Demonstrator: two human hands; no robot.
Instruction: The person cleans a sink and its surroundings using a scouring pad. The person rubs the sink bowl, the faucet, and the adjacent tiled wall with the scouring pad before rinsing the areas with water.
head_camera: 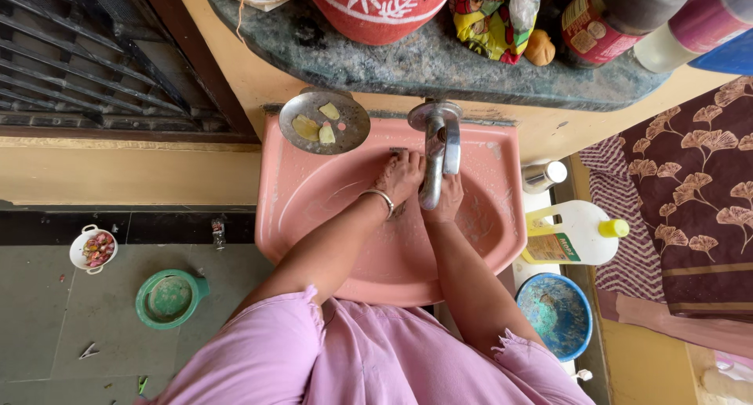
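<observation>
Scanning left to right off the pink sink (310, 193): white colander (92, 249) and green bowl (169, 298) on floor well left of it; metal soap dish (325, 122) on its back-left rim; left hand (401, 177) and right hand (447, 198) inside the sink under the tap (436, 150), fingers loosely spread, gripping nothing; yellow-capped bottle (576, 232) just right of it.
</observation>
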